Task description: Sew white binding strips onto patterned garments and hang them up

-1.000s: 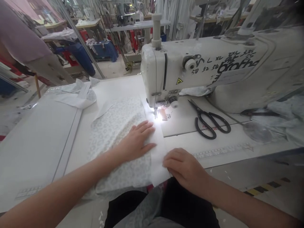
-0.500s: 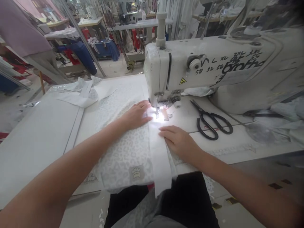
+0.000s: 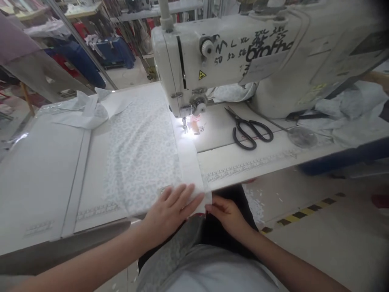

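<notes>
Going by a clock face laid over the head view: closest is the wearer's own pale top (image 3: 212, 271) at 6, with black trousers (image 3: 240, 198) just past it, around 5.

Left hand (image 3: 173, 207) sits between 6 and 7, palm down, grip spread pretty flat, fingers resting on the white strip (image 3: 190, 162) and the leopard-print fabric (image 3: 142, 162) right beside it. Right hand (image 3: 226, 213) is at about 5, thumb and fingertips pinching what looks like the pale cloth edge (image 3: 208, 198) sticking out by the strip's near end. Exact layers there? Too small to say.

The print fabric lies on the worktop (image 3: 51, 174) around 8 to 9, a bit rippled, with a small label patch (image 3: 164, 189) half hidden by the left fingers. The strip runs from the hands up to the lit needle area (image 3: 185, 126) near 11; too much glare to tell whether the foot's down.

Printed ruler (image 3: 249, 167) at 4, black-handled scissors (image 3: 251, 129) between 2 and 3 with tips angled toward 11, loose cloth scraps (image 3: 86, 113) between 9 and 10. Big white sewing machine (image 3: 231, 56) fills 11 round to 2, crumpled cloth (image 3: 349, 109) at its 3 o'clock side.

Way back: a metal post (image 3: 79, 42) at 10 to 11, plus a person in a pink top (image 3: 20, 40) near 10.
</notes>
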Demonstrator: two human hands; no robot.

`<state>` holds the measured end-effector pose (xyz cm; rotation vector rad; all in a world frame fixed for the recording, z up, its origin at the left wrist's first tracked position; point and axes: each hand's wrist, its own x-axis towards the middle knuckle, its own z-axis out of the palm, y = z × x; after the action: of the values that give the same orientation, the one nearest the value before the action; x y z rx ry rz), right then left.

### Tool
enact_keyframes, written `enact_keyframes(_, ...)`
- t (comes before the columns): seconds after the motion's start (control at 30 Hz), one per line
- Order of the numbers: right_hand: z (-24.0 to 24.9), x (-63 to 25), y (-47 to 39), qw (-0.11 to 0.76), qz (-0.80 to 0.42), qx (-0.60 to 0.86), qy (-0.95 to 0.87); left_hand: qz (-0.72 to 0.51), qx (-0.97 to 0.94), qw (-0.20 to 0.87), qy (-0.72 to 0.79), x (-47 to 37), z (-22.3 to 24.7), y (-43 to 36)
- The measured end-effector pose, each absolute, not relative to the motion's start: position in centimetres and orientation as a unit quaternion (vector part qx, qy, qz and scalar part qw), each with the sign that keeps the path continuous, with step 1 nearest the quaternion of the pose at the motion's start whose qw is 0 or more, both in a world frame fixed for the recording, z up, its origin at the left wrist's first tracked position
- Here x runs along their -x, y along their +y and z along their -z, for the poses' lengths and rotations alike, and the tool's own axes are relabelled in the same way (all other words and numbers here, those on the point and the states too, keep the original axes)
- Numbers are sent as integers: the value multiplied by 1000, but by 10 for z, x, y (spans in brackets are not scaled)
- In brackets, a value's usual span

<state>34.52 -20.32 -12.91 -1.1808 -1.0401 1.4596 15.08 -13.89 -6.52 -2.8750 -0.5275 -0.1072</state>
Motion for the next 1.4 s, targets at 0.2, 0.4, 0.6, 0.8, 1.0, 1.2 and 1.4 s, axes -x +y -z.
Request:
enact_keyframes(0.2,107,-347,-223,500,-602,480,-396,164,981,8,-105,-164,61,-139)
enact_keyframes(0.4,96,-348,-229,495,-608,486,-386,179,980,-43,-81,-175,58,-142)
enact_keyframes(0.6,93,-349,-233,477,-617,495,-384,187,979,-42,-70,-172,62,-142)
enact_keyframes(0.8,91,-351,-234,470,-639,494,-357,209,974,-55,-66,-170,67,-144)
enact_keyframes(1.0,92,-350,-234,468,-664,484,-325,220,970,-52,-84,-171,69,-149)
enact_keyframes(1.2,100,-348,-234,480,-717,434,-260,244,962,9,-122,-178,79,-159)
enact_keyframes(1.4,95,-352,-235,459,-691,454,-323,231,958,1,-169,-180,83,-168)
